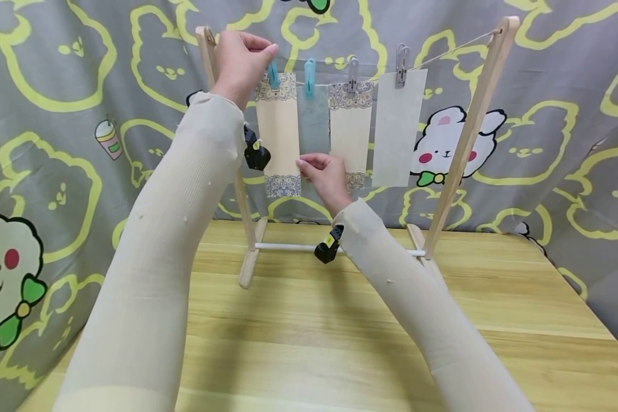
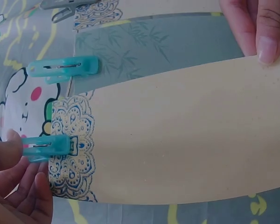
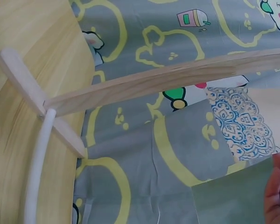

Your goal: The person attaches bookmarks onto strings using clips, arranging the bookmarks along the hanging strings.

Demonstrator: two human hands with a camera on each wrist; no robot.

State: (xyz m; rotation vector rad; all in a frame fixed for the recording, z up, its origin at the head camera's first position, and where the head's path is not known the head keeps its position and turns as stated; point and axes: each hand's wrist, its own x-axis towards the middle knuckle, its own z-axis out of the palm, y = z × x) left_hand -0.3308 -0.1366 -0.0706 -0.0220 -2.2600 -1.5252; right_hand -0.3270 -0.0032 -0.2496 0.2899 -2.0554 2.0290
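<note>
A cream paper strip (image 1: 279, 134) with blue ornamental ends hangs leftmost on the string. My left hand (image 1: 242, 64) is at its top, pinching the teal clothespin (image 2: 46, 145) between thumb and fingers; the clothespin sits on the strip's patterned end. Lower down, my right hand (image 1: 327, 174) pinches the strip's right edge, with the thumb showing in front. Just behind that hand hangs a grey-green strip (image 1: 315, 114) with a faint bamboo print, under a second teal clothespin (image 1: 309, 77). In the right wrist view, the right hand (image 3: 277, 189) shows only partly.
Another patterned cream strip (image 1: 351, 134) and a whitish strip (image 1: 400, 129) hang farther right from grey clothespins. The string (image 1: 458, 50) runs between the wooden posts (image 1: 474, 131) of a stand. A white rod (image 1: 288, 246) joins its feet on the wooden table (image 1: 288, 343). Behind hangs a printed curtain (image 1: 149, 51).
</note>
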